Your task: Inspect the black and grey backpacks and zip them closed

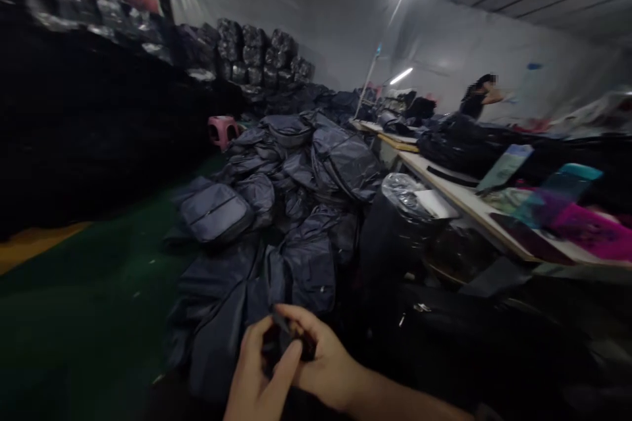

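Observation:
My left hand (261, 368) and my right hand (323, 358) are together at the lower middle of the view, fingers curled inward. Between them they grip a small dark object (282, 321); its kind is hard to tell, as the fingers cover most of it and the light is dim. Just beyond the hands lies a large heap of dark grey-blue backpacks (309, 270). One backpack (214, 210) rests on the heap's left side with its front panel facing up.
A long worktable (459, 194) runs along the right, bearing dark cloth and a magenta piece (592, 227). A plastic-wrapped roll (402, 194) stands beside it. A pink stool (224, 131) is behind the heap, on the green floor (113, 296). Another person (474, 97) stands far right.

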`<action>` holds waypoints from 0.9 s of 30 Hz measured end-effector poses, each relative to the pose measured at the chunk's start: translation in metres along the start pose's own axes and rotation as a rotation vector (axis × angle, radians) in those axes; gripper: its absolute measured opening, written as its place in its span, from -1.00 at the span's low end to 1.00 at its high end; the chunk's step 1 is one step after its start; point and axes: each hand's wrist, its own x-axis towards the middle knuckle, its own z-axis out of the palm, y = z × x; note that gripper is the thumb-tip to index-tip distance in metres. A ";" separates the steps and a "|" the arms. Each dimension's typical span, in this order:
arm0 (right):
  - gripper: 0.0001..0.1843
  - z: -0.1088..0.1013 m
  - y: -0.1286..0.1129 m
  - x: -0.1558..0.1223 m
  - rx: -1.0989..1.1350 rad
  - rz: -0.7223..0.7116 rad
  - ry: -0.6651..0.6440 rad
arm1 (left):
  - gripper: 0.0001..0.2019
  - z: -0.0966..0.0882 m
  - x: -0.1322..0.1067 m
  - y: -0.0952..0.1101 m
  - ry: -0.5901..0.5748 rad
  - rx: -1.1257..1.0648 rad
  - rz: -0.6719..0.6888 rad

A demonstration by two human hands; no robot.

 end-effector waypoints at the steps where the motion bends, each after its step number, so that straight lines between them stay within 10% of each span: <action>1: -0.23 -0.001 0.001 -0.002 0.036 0.012 -0.035 | -0.53 0.003 -0.002 0.003 -0.001 -0.010 -0.011; 12: -0.72 -0.003 -0.007 -0.002 0.036 0.155 0.109 | -0.63 0.005 -0.019 -0.003 -0.071 -0.186 -0.049; 27: -0.76 0.029 0.010 -0.011 -0.400 -0.042 -0.101 | -0.66 -0.016 -0.035 -0.006 0.271 -0.574 -0.375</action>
